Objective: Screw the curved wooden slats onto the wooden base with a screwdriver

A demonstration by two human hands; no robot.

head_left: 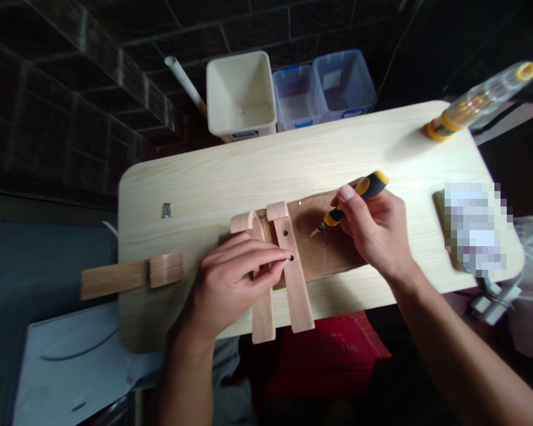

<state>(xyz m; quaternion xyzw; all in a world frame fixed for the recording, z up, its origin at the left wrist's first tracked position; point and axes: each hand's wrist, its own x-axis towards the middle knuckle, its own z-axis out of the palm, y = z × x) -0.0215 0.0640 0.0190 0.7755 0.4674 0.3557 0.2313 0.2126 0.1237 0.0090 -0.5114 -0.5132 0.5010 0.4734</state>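
Note:
My left hand [235,278] pinches a small screw [288,258] at the lower of two dark holes in a flat wooden piece [298,296] with a curved top end. My right hand [375,228] is closed around a yellow-and-black screwdriver [355,198]. Its tip points down-left over a brown cardboard sheet [342,254], apart from the wood. Partly behind my left hand is a second wooden piece [263,319] with a hooked top. Both pieces lie across the cardboard, with their lower ends reaching past it.
Another wooden piece [115,279] overhangs the left edge of the pale table [231,168]. Small metal parts [167,209] lie at the left. A clear-and-yellow bottle-shaped container [479,103] and a pixelated object [473,228] are on the right. Beyond the far edge stand a cream bin [242,89] and clear tubs [344,83].

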